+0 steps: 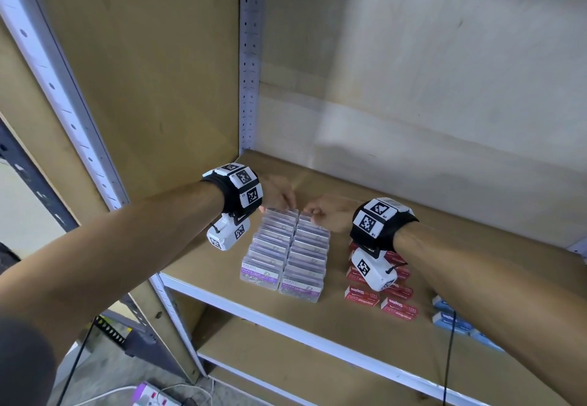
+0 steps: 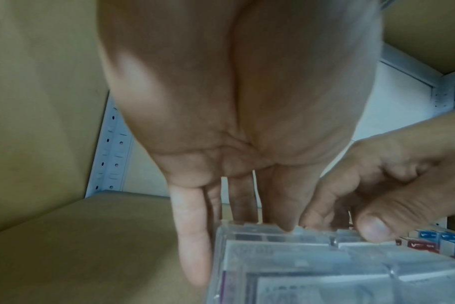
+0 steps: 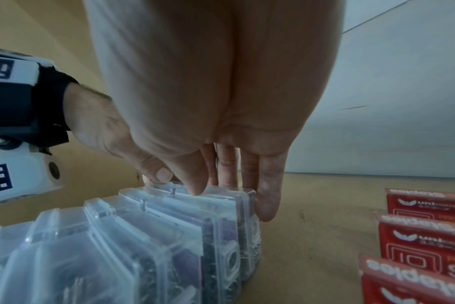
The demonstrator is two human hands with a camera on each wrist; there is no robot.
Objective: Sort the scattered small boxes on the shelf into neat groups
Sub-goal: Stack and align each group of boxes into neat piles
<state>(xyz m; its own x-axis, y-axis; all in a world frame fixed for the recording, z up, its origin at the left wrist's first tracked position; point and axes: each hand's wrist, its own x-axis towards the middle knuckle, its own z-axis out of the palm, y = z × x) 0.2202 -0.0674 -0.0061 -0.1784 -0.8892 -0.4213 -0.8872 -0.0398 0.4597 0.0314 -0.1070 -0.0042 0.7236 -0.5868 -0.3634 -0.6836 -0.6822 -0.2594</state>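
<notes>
Head view: left hand [image 1: 279, 194] and right hand [image 1: 327, 212], fingers straight, press the far end of the clear boxes [image 1: 286, 253] near the shelf's [image 1: 206, 266] left edge; squaring these rows seems underway, the red boxes [image 1: 374, 294] probably next.

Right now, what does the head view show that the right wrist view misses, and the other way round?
Only the head view shows both rows of clear paper clip boxes end to end, the blue boxes by the shelf's front edge, and the lower shelf. Only the right wrist view shows the right hand's fingers reaching down behind the rearmost clear box. Both show the left hand at the far end of the rows and the red staples boxes.
</notes>
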